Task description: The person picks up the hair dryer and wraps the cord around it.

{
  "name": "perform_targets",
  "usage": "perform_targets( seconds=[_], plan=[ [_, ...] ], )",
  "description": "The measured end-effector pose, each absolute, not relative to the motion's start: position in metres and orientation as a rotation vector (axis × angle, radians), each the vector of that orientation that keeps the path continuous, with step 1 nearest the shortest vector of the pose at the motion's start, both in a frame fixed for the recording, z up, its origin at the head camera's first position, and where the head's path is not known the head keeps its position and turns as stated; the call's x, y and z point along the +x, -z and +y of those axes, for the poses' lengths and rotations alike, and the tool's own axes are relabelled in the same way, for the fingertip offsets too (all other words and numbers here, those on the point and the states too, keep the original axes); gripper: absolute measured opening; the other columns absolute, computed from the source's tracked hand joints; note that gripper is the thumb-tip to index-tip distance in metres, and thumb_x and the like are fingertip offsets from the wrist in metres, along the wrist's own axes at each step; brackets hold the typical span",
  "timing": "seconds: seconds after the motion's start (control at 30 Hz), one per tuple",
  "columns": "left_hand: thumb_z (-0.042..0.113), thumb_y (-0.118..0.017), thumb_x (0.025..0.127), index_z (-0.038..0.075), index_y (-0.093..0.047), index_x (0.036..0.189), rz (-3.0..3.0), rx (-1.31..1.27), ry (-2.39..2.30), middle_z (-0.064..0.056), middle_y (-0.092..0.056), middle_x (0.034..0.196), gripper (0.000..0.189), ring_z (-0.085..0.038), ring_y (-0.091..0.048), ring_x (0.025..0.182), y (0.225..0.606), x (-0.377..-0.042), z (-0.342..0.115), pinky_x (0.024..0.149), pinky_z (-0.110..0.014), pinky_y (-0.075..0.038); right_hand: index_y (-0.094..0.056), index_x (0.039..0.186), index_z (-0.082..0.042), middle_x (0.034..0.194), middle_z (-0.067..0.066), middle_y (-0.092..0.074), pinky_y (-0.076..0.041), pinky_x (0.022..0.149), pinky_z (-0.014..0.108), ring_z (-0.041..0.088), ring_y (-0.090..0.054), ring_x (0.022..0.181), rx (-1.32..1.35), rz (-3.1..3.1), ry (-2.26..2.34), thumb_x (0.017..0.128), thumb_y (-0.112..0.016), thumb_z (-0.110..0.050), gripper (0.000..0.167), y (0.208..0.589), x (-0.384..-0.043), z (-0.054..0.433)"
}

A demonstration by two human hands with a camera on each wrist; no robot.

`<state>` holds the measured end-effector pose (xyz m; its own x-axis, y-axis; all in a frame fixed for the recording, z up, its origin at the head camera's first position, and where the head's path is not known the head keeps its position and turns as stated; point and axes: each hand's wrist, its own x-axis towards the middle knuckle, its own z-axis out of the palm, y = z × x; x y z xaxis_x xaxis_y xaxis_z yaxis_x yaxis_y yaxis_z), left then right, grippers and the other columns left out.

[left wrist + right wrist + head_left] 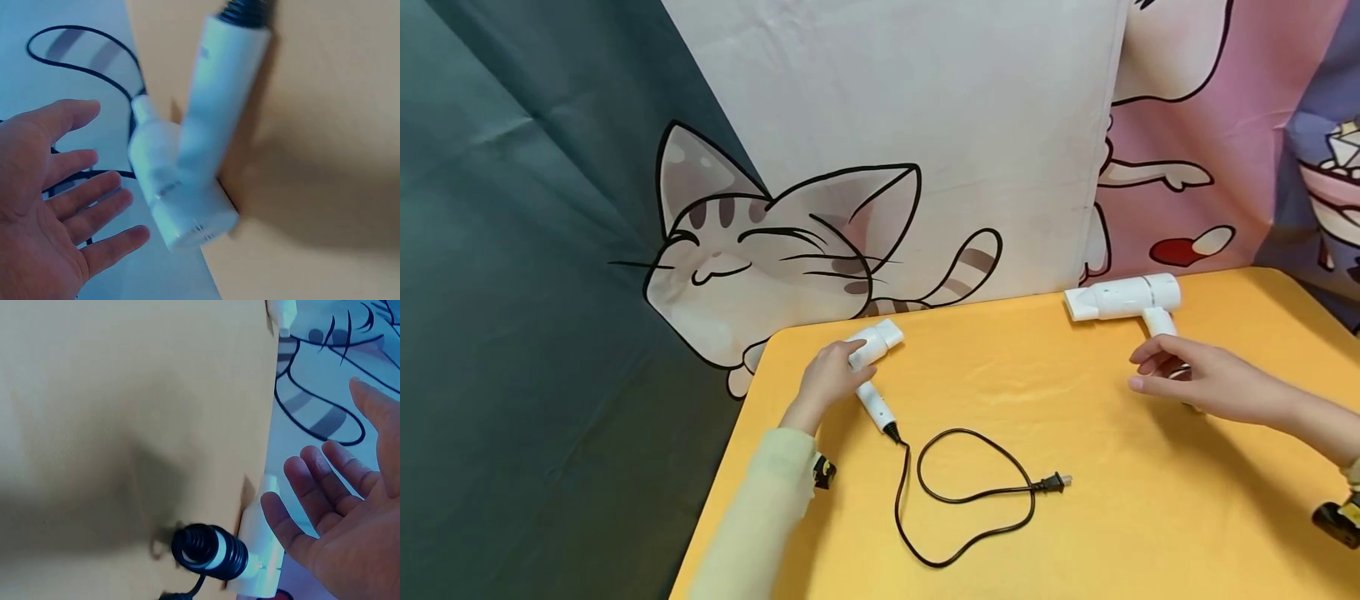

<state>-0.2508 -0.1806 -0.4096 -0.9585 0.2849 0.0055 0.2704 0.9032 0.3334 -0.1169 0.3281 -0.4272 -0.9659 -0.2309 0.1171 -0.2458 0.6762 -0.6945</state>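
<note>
On the left of the yellow table lies a white hair dryer (876, 407), its black cord (958, 500) looped toward the middle and ending in a plug (1051, 483). Over its barrel hovers my left hand (829, 377); the left wrist view shows the fingers (94, 203) spread beside the dryer, holding nothing. A second white hair dryer (1123, 297) lies at the back right. Its handle is partly hidden by my right hand (1217, 383), whose fingers are loosely bent with nothing in them. Seen from the right wrist, a black cord (209, 550) is bundled round that handle.
Behind the table (1000, 367) hangs a cloth backdrop printed with a cartoon cat (775, 258), close against the back edge. A dark green cloth (550, 333) drops along the left side. Both sleeves bear a small black-and-yellow item (823, 472) near the wrist.
</note>
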Motion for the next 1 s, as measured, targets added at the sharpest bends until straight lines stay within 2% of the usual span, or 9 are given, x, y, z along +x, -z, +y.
perform_targets(
  seconds=[0.2,0.43,0.67,1.0],
  plan=[
    [0.025,-0.084,0.094,0.008,-0.064,0.148,3.01,0.586,-0.31,-0.018,-0.063,0.148,0.06,-0.038,-0.059,0.136,0.417,-0.251,-0.195,0.112,-0.055,-0.05,-0.068,0.116,-0.014,0.098,-0.007,-0.066,-0.052,0.075,0.018,0.003,-0.061,0.09,0.484,-2.856,-1.173,0.098,-0.078,-0.012,0.022,0.43,-0.109,0.321],
    [0.016,-0.088,0.089,0.012,-0.064,0.148,2.99,0.784,-0.094,-0.018,-0.061,0.149,0.064,-0.039,-0.059,0.136,0.429,-0.247,-0.205,0.108,-0.057,-0.053,-0.068,0.114,-0.013,0.094,-0.009,-0.067,-0.051,0.073,0.018,0.004,-0.062,0.086,0.542,-2.837,-1.208,0.097,-0.079,-0.01,0.02,0.437,-0.103,0.32],
    [0.011,-0.088,0.088,0.011,-0.064,0.147,3.038,1.002,0.143,-0.019,-0.063,0.146,0.064,-0.039,-0.059,0.136,0.442,-0.246,-0.211,0.116,-0.057,-0.047,-0.067,0.113,-0.012,0.095,-0.01,-0.067,-0.052,0.073,0.019,0.003,-0.063,0.087,0.573,-2.827,-1.217,0.096,-0.08,-0.009,0.021,0.443,-0.099,0.322],
    [0.017,-0.082,0.094,0.01,-0.06,0.152,3.091,0.949,0.147,-0.019,-0.061,0.149,0.062,-0.039,-0.057,0.138,0.439,-0.26,-0.226,0.118,-0.054,-0.045,-0.068,0.114,-0.01,0.097,-0.011,-0.067,-0.052,0.073,0.019,0.002,-0.062,0.088,0.604,-2.811,-1.269,0.095,-0.079,-0.004,0.023,0.448,-0.095,0.32]
  ],
)
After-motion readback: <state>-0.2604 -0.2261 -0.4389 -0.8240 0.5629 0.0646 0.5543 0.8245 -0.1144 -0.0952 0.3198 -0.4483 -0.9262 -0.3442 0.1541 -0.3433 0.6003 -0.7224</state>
